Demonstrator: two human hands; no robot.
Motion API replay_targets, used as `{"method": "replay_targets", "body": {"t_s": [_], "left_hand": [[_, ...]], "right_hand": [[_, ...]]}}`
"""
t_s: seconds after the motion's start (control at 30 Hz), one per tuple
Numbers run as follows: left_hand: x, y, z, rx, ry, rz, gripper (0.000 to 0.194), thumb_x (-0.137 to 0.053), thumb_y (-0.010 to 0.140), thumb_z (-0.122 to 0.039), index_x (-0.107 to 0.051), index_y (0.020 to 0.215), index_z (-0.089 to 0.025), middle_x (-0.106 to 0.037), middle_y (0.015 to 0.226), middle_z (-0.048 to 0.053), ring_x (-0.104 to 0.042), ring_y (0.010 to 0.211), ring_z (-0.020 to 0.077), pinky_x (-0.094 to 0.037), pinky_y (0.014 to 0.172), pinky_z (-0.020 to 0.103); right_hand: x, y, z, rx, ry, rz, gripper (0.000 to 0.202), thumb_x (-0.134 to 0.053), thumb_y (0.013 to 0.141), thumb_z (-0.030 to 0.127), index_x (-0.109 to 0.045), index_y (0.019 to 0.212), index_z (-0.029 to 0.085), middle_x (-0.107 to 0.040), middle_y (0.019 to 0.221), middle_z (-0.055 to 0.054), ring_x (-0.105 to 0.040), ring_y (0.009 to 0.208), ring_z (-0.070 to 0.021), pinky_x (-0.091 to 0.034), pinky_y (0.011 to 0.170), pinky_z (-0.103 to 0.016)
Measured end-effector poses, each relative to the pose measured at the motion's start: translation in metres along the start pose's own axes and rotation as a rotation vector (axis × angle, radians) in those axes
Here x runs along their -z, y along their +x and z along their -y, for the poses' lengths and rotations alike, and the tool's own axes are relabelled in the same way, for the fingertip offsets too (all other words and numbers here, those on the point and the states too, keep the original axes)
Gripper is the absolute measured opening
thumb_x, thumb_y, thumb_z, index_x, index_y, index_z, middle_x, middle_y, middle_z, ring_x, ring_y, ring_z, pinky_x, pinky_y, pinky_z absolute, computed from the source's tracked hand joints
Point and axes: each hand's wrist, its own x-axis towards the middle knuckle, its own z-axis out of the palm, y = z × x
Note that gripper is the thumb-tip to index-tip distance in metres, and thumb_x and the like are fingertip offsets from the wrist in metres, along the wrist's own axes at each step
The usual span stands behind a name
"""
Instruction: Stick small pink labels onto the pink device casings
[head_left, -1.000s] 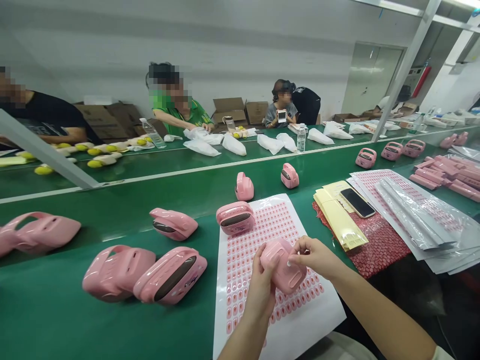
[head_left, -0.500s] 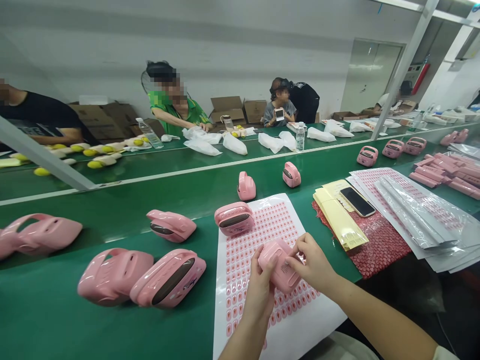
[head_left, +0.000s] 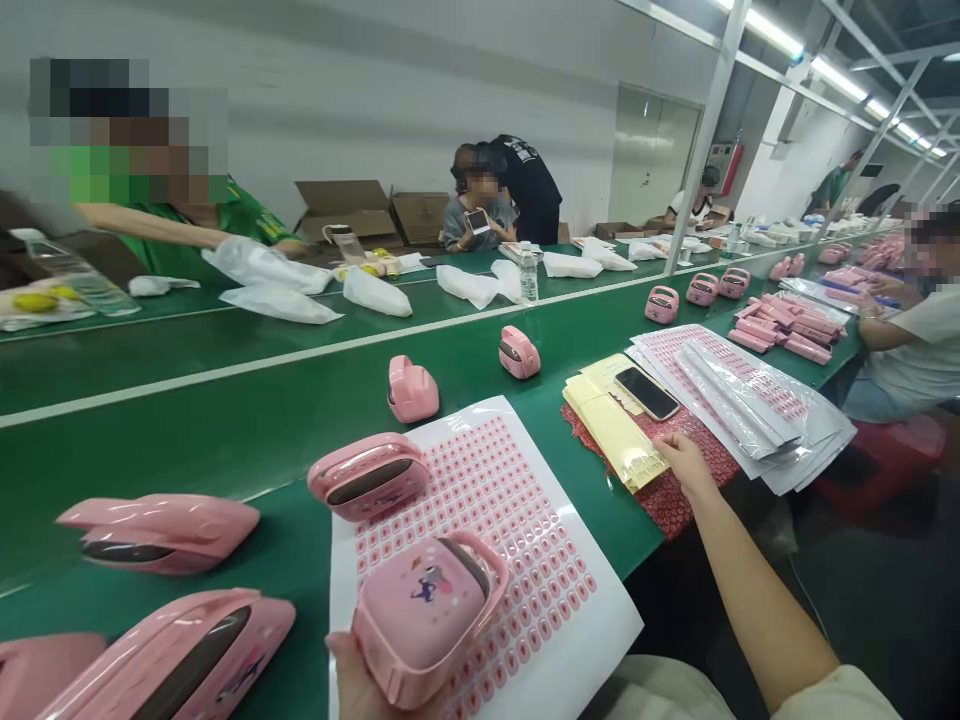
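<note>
In the lower middle, my left hand point(head_left: 358, 680) is closed around the side of a pink plastic device with a carry handle point(head_left: 424, 605). Its cartoon-printed face is turned up, and a dark strip runs beside the handle. Most of that hand's fingers are hidden beneath it. Below the device lies a white sheet point(head_left: 600, 625) covered in rows of small pink-and-red stickers. Further right, my right hand point(head_left: 682, 465) has its fingertips pinched together at the near corner of a stack of yellow sticker sheets point(head_left: 611, 425).
Similar pink devices point(head_left: 371, 475) stand left and along the green bench point(head_left: 247, 400). A phone point(head_left: 646, 393) lies on the yellow sheets, over red bubble wrap point(head_left: 667, 505). More sticker sheets point(head_left: 817, 435) and pink parts point(head_left: 787, 325) are further right. Co-workers sit opposite and at right.
My right hand has left the device and moved right to the yellow sheets. My left hand has turned the device so its printed face shows. The view has swung right.
</note>
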Motion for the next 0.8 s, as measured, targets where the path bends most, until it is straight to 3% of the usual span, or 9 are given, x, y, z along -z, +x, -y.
{"method": "replay_targets", "body": {"t_s": [0.1, 0.2, 0.3, 0.37, 0.43, 0.5, 0.57, 0.8], "left_hand": [[0.022, 0.005, 0.001, -0.036, 0.009, 0.124, 0.068, -0.065, 0.058, -0.061, -0.049, 0.121, -0.040, -0.069, 0.104, 0.000, -0.045, 0.119, 0.0324, -0.050, 0.085, 0.044], [0.031, 0.007, 0.004, -0.039, -0.018, 0.148, 0.065, -0.070, 0.060, -0.050, -0.050, 0.121, -0.039, -0.071, 0.100, 0.001, -0.045, 0.120, 0.0305, -0.049, 0.087, 0.043], [0.025, 0.008, 0.007, -0.093, -0.060, 0.122, 0.067, -0.078, 0.052, -0.045, -0.057, 0.114, -0.033, -0.071, 0.099, 0.003, -0.047, 0.118, 0.0317, -0.050, 0.085, 0.042], [0.017, 0.009, 0.009, -0.157, -0.110, 0.091, 0.063, -0.075, 0.052, -0.053, -0.061, 0.108, -0.028, -0.069, 0.102, 0.005, -0.046, 0.119, 0.0317, -0.051, 0.083, 0.040], [0.009, 0.011, 0.010, -0.193, -0.138, 0.076, 0.059, -0.073, 0.054, -0.055, -0.062, 0.104, -0.026, -0.069, 0.102, 0.006, -0.047, 0.118, 0.0304, -0.052, 0.082, 0.038], [0.005, 0.013, 0.012, -0.227, -0.147, 0.082, 0.059, -0.072, 0.055, -0.056, -0.062, 0.103, -0.023, -0.069, 0.099, 0.006, -0.050, 0.115, 0.0287, -0.052, 0.079, 0.034], [0.005, 0.015, 0.016, -0.240, -0.143, 0.098, 0.060, -0.072, 0.056, -0.056, -0.062, 0.104, -0.022, -0.070, 0.095, 0.006, -0.053, 0.110, 0.0273, -0.052, 0.077, 0.032], [0.010, 0.018, 0.022, -0.242, -0.149, 0.117, 0.062, -0.069, 0.059, -0.056, -0.059, 0.109, -0.021, -0.069, 0.095, 0.007, -0.059, 0.100, 0.0275, -0.051, 0.077, 0.036]], "right_hand": [[0.003, 0.007, -0.011, -0.006, -0.120, -0.031, 0.020, -0.060, 0.061, 0.036, -0.052, 0.055, 0.019, -0.057, 0.064, -0.006, -0.056, 0.067, -0.0242, -0.045, 0.065, -0.039], [0.000, -0.002, -0.009, 0.041, -0.238, -0.106, 0.010, -0.060, 0.062, 0.027, -0.055, 0.060, 0.017, -0.057, 0.089, -0.014, -0.048, 0.096, -0.0330, -0.034, 0.087, -0.050], [-0.019, -0.035, -0.003, 0.302, -0.340, -0.106, 0.014, -0.056, 0.070, 0.025, -0.060, 0.081, 0.016, -0.051, 0.106, -0.016, -0.040, 0.109, -0.0334, -0.025, 0.096, -0.052], [-0.040, -0.074, 0.000, 0.596, -0.329, 0.081, 0.017, -0.051, 0.077, 0.024, -0.059, 0.092, 0.018, -0.054, 0.100, -0.013, -0.047, 0.102, -0.0284, -0.033, 0.092, -0.048], [-0.062, -0.121, 0.001, 0.811, -0.231, 0.439, 0.019, -0.048, 0.081, 0.021, -0.056, 0.098, 0.020, -0.057, 0.095, -0.010, -0.053, 0.093, -0.0228, -0.043, 0.083, -0.039], [-0.082, -0.163, -0.001, 0.896, -0.180, 0.726, 0.026, -0.052, 0.080, 0.020, -0.054, 0.106, 0.019, -0.059, 0.101, -0.011, -0.055, 0.093, -0.0214, -0.048, 0.079, -0.035], [-0.097, -0.190, -0.006, 0.976, -0.192, 0.836, 0.031, -0.058, 0.077, 0.022, -0.054, 0.108, 0.018, -0.060, 0.102, -0.012, -0.056, 0.094, -0.0233, -0.049, 0.078, -0.037], [-0.118, -0.199, -0.032, 1.189, -0.262, 0.644, 0.022, -0.048, 0.083, 0.013, -0.061, 0.098, 0.021, -0.067, 0.096, -0.010, -0.058, 0.089, -0.0235, -0.045, 0.074, -0.041]]}}
